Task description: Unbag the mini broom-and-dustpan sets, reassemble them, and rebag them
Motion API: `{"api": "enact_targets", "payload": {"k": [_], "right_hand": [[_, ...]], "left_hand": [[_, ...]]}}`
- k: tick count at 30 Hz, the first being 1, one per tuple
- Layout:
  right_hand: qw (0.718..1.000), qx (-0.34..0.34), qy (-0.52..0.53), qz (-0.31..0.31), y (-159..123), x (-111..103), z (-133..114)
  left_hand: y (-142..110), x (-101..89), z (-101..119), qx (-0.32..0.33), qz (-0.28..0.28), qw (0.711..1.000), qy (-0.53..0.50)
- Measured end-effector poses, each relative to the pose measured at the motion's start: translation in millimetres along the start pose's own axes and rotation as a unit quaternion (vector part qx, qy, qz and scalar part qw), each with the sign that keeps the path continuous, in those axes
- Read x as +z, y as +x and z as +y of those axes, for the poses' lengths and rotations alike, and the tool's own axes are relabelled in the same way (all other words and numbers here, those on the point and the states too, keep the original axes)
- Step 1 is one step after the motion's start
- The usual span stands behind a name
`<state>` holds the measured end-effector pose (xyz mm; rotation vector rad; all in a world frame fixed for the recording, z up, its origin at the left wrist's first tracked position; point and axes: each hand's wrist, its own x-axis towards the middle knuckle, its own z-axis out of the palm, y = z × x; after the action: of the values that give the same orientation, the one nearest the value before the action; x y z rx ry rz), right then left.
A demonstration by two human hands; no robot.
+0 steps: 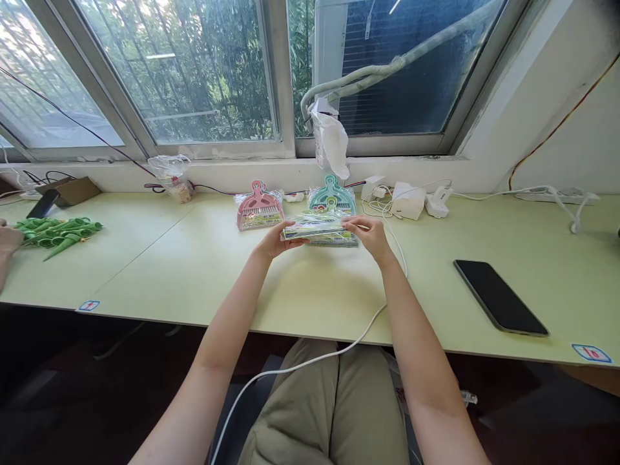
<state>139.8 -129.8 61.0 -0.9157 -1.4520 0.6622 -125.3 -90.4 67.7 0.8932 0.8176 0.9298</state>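
Observation:
Both my hands hold one flat plastic-wrapped packet (314,227) just above the pale green table (203,271). My left hand (275,240) grips its left end, and my right hand (369,234) pinches its right end. A second similar packet (334,241) lies on the table right beneath it. Behind them stand a pink mini dustpan set (258,206) and a teal mini dustpan set (332,194), both in clear wrapping.
A black phone (498,297) lies at the right. White chargers (409,200) and a power strip (557,192) sit along the window sill, and a white cable (378,310) runs down to my lap. Green plastic pieces (55,231) lie far left beside another person's hand (8,242).

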Motion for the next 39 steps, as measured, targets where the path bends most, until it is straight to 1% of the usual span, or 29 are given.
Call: {"api": "enact_targets", "payload": {"k": [3, 5, 7, 10, 15, 18, 22, 26, 28, 32, 35, 39], "right_hand": [[1.000, 0.008, -0.029, 0.010, 1, 0, 5], [0.999, 0.005, -0.042, 0.022, 1, 0, 6], [0.998, -0.006, -0.053, 0.038, 0, 2, 5], [0.995, -0.040, -0.068, 0.065, -2, 7, 2], [0.985, -0.107, -0.092, 0.103, -2, 11, -2], [0.971, -0.137, -0.148, 0.129, -2, 12, -2], [0.939, -0.157, -0.250, 0.175, -6, 18, -4], [0.920, -0.175, -0.275, 0.216, -9, 25, -6], [0.925, -0.177, -0.261, 0.212, -10, 27, -6], [0.957, -0.159, -0.179, 0.164, -8, 26, -1], [0.979, -0.102, -0.126, 0.119, -4, 21, 7], [0.994, -0.006, -0.083, 0.067, 1, 15, 24]], "left_hand": [[2, 0.1, -1, -0.003, -0.005, 1.000, 0.015], [4, 0.4, -3, 0.010, -0.013, 0.999, 0.037], [5, 1.2, -4, 0.031, -0.033, 0.997, 0.062], [6, 2.9, -5, 0.056, -0.056, 0.993, 0.083], [6, 3.5, -6, 0.065, -0.076, 0.990, 0.100], [8, 2.2, -7, 0.067, -0.083, 0.988, 0.108], [7, -0.5, -7, 0.081, -0.077, 0.985, 0.129], [6, -3.4, -6, 0.092, -0.087, 0.981, 0.149], [6, -4.7, -7, 0.097, -0.094, 0.978, 0.157], [7, -5.8, -9, 0.113, -0.120, 0.969, 0.183], [7, -4.2, -12, 0.119, -0.134, 0.965, 0.191], [6, -0.5, -12, 0.112, -0.116, 0.969, 0.187]]}}
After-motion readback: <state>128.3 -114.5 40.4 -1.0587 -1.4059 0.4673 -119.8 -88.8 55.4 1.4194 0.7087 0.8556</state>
